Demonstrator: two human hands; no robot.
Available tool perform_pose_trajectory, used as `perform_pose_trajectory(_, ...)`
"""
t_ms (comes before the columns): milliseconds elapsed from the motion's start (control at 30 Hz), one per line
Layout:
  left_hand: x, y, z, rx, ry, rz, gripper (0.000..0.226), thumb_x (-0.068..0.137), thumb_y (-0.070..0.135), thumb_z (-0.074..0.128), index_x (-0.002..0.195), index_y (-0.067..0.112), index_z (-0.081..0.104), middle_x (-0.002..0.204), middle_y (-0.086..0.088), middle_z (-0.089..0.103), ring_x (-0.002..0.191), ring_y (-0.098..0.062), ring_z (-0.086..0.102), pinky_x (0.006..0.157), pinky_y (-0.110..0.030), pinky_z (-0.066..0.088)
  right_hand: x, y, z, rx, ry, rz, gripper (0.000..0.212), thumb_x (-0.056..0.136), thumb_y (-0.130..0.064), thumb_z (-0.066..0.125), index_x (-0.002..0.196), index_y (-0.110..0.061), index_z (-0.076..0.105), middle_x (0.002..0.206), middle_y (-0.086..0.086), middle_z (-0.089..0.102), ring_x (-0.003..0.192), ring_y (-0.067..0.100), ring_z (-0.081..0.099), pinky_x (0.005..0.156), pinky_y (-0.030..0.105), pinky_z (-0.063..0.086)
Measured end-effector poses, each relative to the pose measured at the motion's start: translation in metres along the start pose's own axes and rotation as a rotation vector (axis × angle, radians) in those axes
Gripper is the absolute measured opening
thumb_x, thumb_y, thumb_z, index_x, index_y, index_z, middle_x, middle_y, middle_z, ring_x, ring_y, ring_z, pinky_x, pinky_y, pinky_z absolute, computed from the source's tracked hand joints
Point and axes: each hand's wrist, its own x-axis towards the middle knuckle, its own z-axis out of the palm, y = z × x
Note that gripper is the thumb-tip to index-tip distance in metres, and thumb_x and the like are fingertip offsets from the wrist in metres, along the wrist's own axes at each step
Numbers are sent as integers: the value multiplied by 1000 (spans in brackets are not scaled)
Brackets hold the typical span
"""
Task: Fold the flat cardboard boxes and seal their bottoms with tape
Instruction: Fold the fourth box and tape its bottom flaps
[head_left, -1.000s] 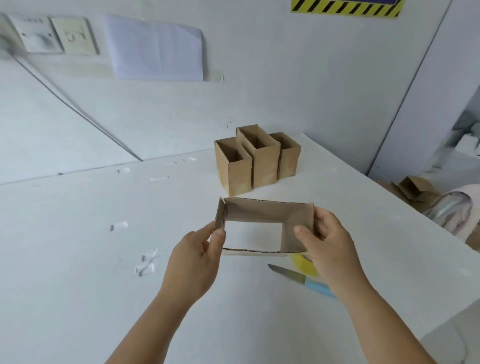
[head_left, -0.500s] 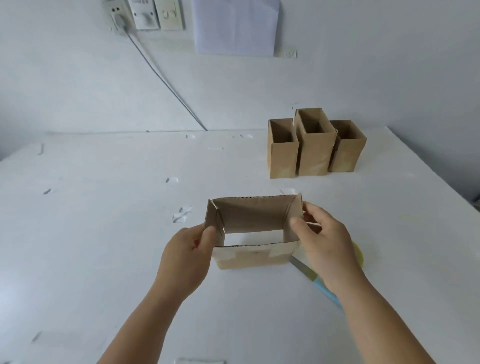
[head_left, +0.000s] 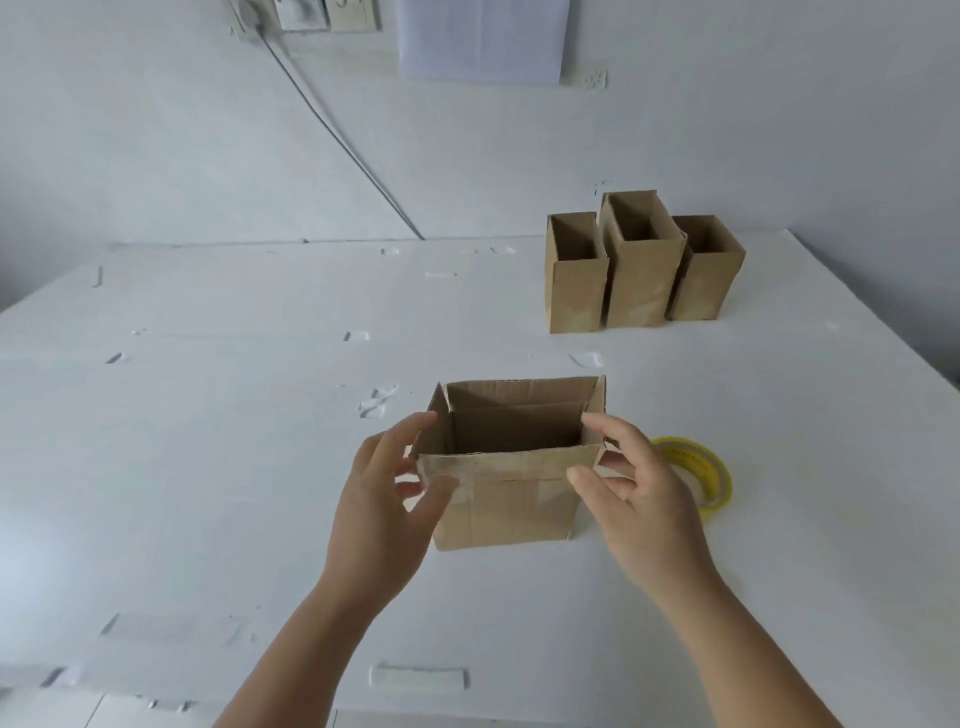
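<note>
On the white surface (head_left: 208, 467) the cardboard box (head_left: 506, 499) is standing upright; your left hand (head_left: 387, 499) and right hand (head_left: 631, 493) are flanking it, fingers apart. A nudge could be tipping it.

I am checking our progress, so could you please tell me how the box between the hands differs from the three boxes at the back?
The near box stands alone between both hands; the back boxes stand in a touching row, untouched. The near box looks wide with its long side facing us; the back boxes look tall and narrow. All are brown cardboard, upright, tops open.
</note>
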Motion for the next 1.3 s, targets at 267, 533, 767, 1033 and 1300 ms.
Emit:
perform_pose_trajectory(267,1,-11,3,10,50,104,37,87,6,66,105,37,61,109,18,55,95,3,56,72,-7,48,3,8,2,-130,85,-279,25,79,-8,69,79,-30,58,108,-21,48,101,7,56,78,34,58)
perform_pose_trajectory(533,7,-21,0,86,25,227,35,89,7,64,110,35,67,104,26,63,97,7,58,83,-4,43,4,10,4,-266,23,-349,10,85,-21,57,85,-29,51,125,-14,59,122,-1,52,87,27,53)
perform_pose_trajectory(767,12,-28,0,49,-73,126,26,92,22,60,91,48,56,100,25,69,94,3,64,84,-9,47,10,9,7,-350,48,-409,18,87,-14,60,86,-28,48,116,1,69,93,13,68,68,18,49)
perform_pose_trajectory(1033,53,-22,-16,73,-284,320,53,86,68,44,117,29,62,105,15,63,99,-4,59,81,-11,44,8,18,13,-194,80,-319,24,87,-3,62,97,-23,53,107,-2,63,105,13,57,78,30,57)
perform_pose_trajectory(1300,114,8,-8,388,-243,177,26,90,35,61,115,30,67,109,16,63,105,-6,56,87,-24,45,10,14,16,-273,98,-380,17,88,-9,60,91,-23,50,122,-15,50,104,10,58,76,29,58)
